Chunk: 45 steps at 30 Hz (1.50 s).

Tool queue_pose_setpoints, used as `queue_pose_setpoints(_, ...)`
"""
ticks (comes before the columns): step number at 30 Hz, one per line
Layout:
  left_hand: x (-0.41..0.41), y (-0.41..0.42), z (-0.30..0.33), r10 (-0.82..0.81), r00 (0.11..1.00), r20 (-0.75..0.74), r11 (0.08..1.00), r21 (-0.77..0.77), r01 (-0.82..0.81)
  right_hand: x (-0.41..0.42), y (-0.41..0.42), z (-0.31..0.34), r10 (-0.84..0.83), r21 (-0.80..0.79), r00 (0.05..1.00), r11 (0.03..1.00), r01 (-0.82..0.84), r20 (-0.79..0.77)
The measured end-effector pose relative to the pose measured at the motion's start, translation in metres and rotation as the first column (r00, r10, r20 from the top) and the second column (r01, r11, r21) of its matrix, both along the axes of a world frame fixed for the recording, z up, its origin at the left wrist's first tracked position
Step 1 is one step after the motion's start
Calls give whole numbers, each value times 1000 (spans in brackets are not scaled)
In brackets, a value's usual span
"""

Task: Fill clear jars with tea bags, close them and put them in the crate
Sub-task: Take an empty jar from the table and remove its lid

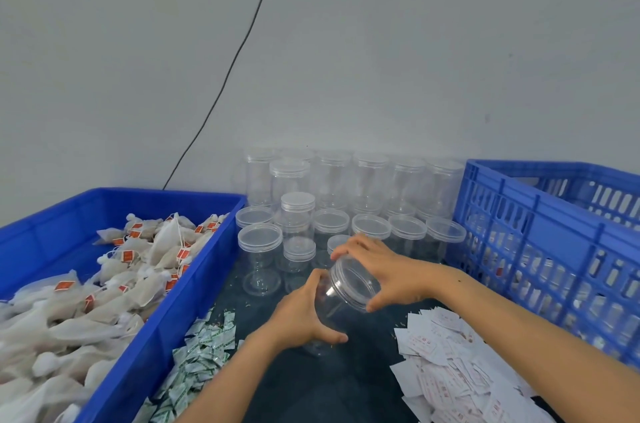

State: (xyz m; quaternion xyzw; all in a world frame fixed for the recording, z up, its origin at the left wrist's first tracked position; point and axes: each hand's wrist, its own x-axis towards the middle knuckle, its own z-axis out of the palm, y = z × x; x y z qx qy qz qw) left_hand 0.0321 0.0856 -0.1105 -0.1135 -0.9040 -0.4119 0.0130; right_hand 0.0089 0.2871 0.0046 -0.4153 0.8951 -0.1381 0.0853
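I hold an empty clear jar (334, 312) tilted over the dark table, its lid end pointing up and away. My left hand (301, 315) grips the jar's body from the left. My right hand (377, 267) curls round the jar's clear lid (353, 279). Tea bags (104, 284) with orange tags fill the blue bin (194, 287) on the left. The blue slatted crate (540, 232) stands on the right, with jars faintly visible through its slats.
Several empty lidded jars (332, 201) stand stacked in rows against the wall behind my hands. Small green-white sachets (201, 353) lie heaped by the bin. White printed paper slips (450, 370) lie scattered at the front right. A black cable (242, 48) runs down the wall.
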Motion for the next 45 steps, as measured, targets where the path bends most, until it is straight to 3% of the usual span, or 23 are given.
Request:
queue_pose_setpoints(2, 2, -6, -5, 9, 999, 41, 989, 145, -15, -3, 1, -5, -91, -223, 994, 969, 104, 64)
queue_pose_setpoints(5, 9, -17, -16, 24, 996, 88, 951, 304, -50, -8, 4, -30, -316, -464, 915, 791, 399, 249)
queue_pose_setpoints(7, 13, -23, -25, 31, 995, 100, 931, 359, -65, -12, 4, -57, -446, -479, 820, 666, 571, 358)
queue_pose_setpoints(10, 18, -28, -33, 40, 993, 107, 912, 403, -81, -13, 3, -96, -458, -433, 687, 545, 718, 564)
queue_pose_setpoints(12, 20, -29, -34, 31, 993, 112, 904, 421, -75, -10, 1, -113, -476, -408, 693, 572, 712, 542)
queue_pose_setpoints(17, 20, -31, -32, 0, 992, 127, 901, 431, -55, -1, -1, -130, -495, -292, 801, 754, 589, 337)
queue_pose_setpoints(21, 20, -31, -30, -2, 990, 138, 902, 427, -57, 1, 1, -131, -517, -231, 811, 783, 577, 274)
queue_pose_setpoints(25, 22, -32, -29, 10, 983, 181, 932, 354, -75, -1, -2, -120, -495, -184, 809, 804, 565, 317)
queue_pose_setpoints(28, 24, -39, -17, 29, 973, 229, 978, 196, -75, 0, -13, -95, -458, -297, 838, 790, 536, 296)
queue_pose_setpoints(31, 25, -51, 5, 23, 972, 234, 998, -64, -8, 0, -34, -57, -401, -473, 893, 758, 450, 206)
queue_pose_setpoints(35, 22, -73, 38, 118, 985, 129, 906, -420, -53, -4, -75, -15, -356, -559, 930, 755, 343, 90)
queue_pose_setpoints(40, 13, -102, 84, 240, 969, -59, 902, -356, -245, -7, -136, 13, -290, -639, 944, 699, 322, 159)
queue_pose_setpoints(45, 23, -161, 103, 421, 882, -213, 827, -310, -470, -4, -189, 14, -177, -659, 944, 680, 322, 278)
